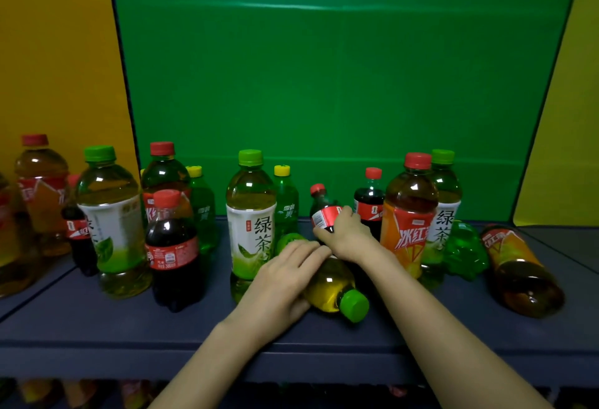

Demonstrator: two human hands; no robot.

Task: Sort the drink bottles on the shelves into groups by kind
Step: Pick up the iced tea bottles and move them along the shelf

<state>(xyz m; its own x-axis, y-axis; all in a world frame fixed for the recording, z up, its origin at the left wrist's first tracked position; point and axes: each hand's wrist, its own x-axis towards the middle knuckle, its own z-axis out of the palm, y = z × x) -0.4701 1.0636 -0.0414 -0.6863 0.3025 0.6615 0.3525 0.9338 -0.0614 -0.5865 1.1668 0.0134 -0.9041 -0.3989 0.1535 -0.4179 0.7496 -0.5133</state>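
Head view, right hand [348,234] fingers wrapped round tilted cola bottle [324,211], left hand [285,279] fingers flat on lying green-tea bottle [334,292]

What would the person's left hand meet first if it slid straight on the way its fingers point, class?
Probably the small cola bottle that the right hand grips: the left hand, resting on the lying green tea bottle, points up-right toward it, fingertips nearly touching. Depth is uncertain.

Your right hand [346,233] tilts a small red-capped cola bottle [324,211]; your left hand [285,275] rests on a green tea bottle [337,292] lying on the shelf [97,321].
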